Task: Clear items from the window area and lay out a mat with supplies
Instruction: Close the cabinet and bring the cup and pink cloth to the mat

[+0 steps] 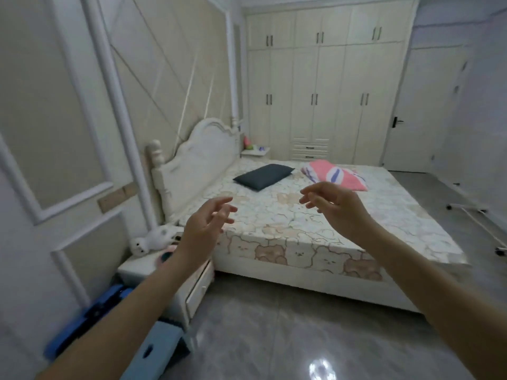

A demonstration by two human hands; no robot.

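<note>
Both hands, left hand (pixel 204 229) and right hand (pixel 338 208) (fingers loose), before bed (pixel 315 215)

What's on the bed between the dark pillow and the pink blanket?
Nothing: in the head view, only bare bear-print sheet separates the dark pillow from the pink blanket.
</note>
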